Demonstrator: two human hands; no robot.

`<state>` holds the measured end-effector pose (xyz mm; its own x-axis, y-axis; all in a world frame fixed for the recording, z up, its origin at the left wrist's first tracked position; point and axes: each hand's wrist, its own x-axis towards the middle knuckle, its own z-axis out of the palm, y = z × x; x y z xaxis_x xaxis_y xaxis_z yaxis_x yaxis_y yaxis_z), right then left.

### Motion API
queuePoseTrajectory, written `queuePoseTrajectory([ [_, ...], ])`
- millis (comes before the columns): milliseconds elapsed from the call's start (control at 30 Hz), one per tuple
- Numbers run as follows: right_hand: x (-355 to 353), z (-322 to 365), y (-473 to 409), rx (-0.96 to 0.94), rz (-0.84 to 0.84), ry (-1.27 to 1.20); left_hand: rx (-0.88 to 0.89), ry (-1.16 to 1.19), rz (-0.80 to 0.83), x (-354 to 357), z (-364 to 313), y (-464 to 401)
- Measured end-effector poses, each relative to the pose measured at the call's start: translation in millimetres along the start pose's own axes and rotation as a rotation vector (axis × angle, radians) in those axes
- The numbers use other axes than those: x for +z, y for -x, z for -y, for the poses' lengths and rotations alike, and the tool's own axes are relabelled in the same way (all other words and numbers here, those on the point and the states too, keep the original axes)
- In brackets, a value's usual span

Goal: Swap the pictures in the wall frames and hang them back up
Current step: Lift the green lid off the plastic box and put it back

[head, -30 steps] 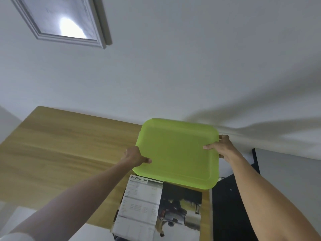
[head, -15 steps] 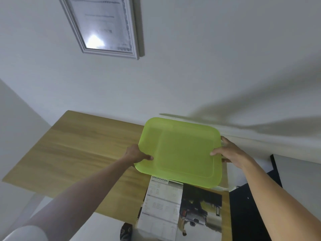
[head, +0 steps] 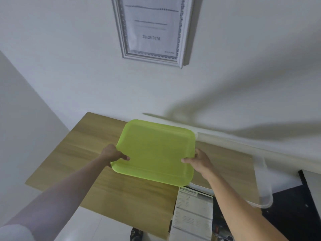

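Observation:
A silver picture frame [head: 152, 30] hangs on the white wall, holding a white printed sheet. Below it I hold a lime-green plastic lid [head: 156, 150] flat over the wooden table [head: 83, 162]. My left hand [head: 113, 153] grips the lid's left edge and my right hand [head: 199, 160] grips its right edge. A printed sheet headed "SPECIFICATION" with a dark photo [head: 192, 213] lies at the table's near right edge, partly hidden by my right arm.
A clear plastic container [head: 260, 173] sits on the table's right part, its near-left part behind the lid. Dark furniture [head: 295, 202] stands at the right. White floor [head: 97, 228] shows below the table's near edge. The wall meets the table's far edge.
The view has swung up and left, bringing more of the wall frame into sight. The lid has stayed in both hands and shifted left, uncovering the clear container.

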<state>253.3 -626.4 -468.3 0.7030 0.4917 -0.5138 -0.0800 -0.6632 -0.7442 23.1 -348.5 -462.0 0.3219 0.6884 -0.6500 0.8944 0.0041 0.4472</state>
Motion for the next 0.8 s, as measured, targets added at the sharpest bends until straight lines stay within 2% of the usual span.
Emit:
queuePoseTrajectory([
  [167, 62.8, 17.1, -10.6, 0.033, 0.006, 0.214, 0.022, -0.017, -0.006, -20.7, 18.6, -31.1],
  [333, 104.2, 19.8, -23.1, 0.106, 0.012, 0.277, 0.023, -0.109, -0.044, -20.7, 30.0, -68.5],
  [800, 136.3, 10.0, -41.1, 0.203, -0.066, 0.448, 0.051, -0.349, -0.121, 9.8, 26.2, -82.2],
])
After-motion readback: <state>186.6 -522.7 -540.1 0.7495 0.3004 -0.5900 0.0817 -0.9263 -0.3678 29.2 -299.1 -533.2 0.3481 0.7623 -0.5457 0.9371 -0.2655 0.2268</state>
